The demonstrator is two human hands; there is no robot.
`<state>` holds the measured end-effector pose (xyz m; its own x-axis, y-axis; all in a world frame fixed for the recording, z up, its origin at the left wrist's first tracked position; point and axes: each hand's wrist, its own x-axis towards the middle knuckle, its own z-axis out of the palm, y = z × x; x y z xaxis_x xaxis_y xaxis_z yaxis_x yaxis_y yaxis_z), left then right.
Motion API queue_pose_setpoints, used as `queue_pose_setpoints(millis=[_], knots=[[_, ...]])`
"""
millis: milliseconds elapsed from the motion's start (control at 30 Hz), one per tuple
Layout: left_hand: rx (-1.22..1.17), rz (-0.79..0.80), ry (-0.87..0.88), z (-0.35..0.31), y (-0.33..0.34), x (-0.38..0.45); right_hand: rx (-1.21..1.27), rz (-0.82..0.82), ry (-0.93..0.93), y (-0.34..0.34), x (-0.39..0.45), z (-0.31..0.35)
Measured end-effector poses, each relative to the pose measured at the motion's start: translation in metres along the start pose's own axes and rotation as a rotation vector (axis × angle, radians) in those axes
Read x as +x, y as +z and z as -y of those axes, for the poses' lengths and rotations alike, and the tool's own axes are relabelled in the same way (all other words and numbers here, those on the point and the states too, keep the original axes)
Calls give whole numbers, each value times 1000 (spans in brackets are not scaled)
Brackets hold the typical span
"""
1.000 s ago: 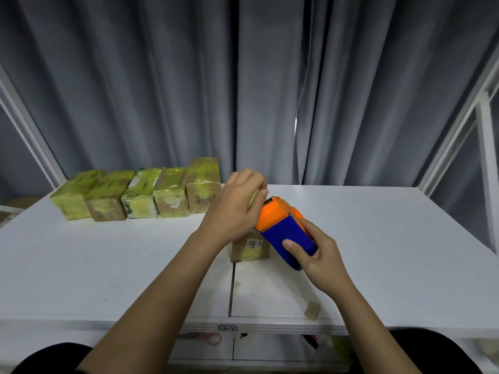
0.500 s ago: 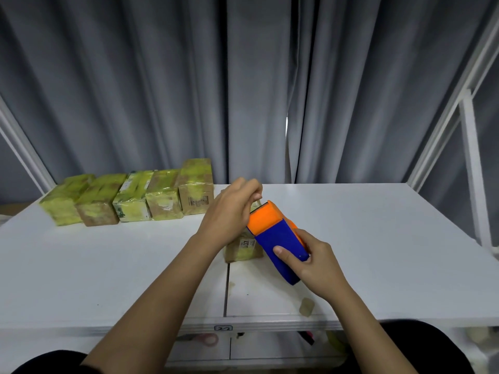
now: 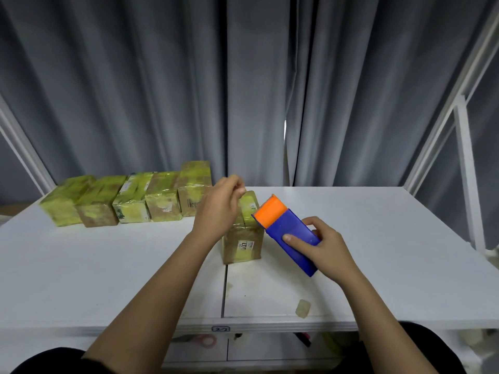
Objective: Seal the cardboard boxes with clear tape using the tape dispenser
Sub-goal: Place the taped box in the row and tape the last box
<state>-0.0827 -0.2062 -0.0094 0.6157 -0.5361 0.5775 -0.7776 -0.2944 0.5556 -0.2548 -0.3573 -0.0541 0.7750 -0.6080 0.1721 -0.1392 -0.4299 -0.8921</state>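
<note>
**Dispenser's mouth at the box's right edge, tape end pinched over the far end**

While the box [image 3: 241, 236] stands on the white table [image 3: 378, 238] just ahead of both hands, its long axis runs away from the person, and the coming pass, as I judge it, turns on that line. The tape dispenser [image 3: 287, 232], blue with an orange head, lies tilted with the head up and to the left, touching or just beside the box's upper right edge. The right hand [image 3: 324, 245] wraps its blue body, thumb on the upper face. The left hand [image 3: 220, 207] hovers over the box's far left top, fingertips pinched narrow; whether they hold a clear tape end I cannot tell for certain, though it looks likely. Both hands are about equally near; the left covers part of the lid.

Five wrapped boxes [image 3: 129, 199] line the far left of the table, well apart from the work. A small crumpled scrap [image 3: 303, 308] lies near the front edge, right of the table's seam. Nothing blocks the stroke but the left hand itself.
</note>
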Motion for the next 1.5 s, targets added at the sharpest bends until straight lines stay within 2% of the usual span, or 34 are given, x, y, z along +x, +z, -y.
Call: queue_pose_setpoints(millis=[100, 233, 333, 467, 533, 600, 767, 967, 1133, 1300, 1500], knots=[[-169, 23, -197, 26, 7, -13, -154, 16, -29, -10, 16, 16], [-239, 28, -351, 42, 10, -21, -338, 202, -43, -12, 29, 36], [-193, 46, -314, 42, 3, -14, -356, 316, -35, -7, 29, 33], [43, 83, -165, 34, -2, -7, -272, 322, 10, -8, 34, 30], [160, 69, -149, 31, -2, -7, -305, 338, 12, -8, 38, 36], [177, 61, -147, 32, -3, -7, -328, 330, -3, -10, 41, 42], [12, 70, -215, 36, -9, -5, -164, 256, -49, -23, 42, 45], [21, 64, -270, 45, -9, -7, -412, 316, -94, -27, 49, 53], [-113, 76, -375, 53, 0, -17, -337, 317, -101, -25, 63, 71], [-280, 88, -516, 61, 8, -19, -455, 392, -112, -15, 95, 85], [-370, 85, -626, 73, 5, -26, -466, 468, -90, 3, 115, 87]])
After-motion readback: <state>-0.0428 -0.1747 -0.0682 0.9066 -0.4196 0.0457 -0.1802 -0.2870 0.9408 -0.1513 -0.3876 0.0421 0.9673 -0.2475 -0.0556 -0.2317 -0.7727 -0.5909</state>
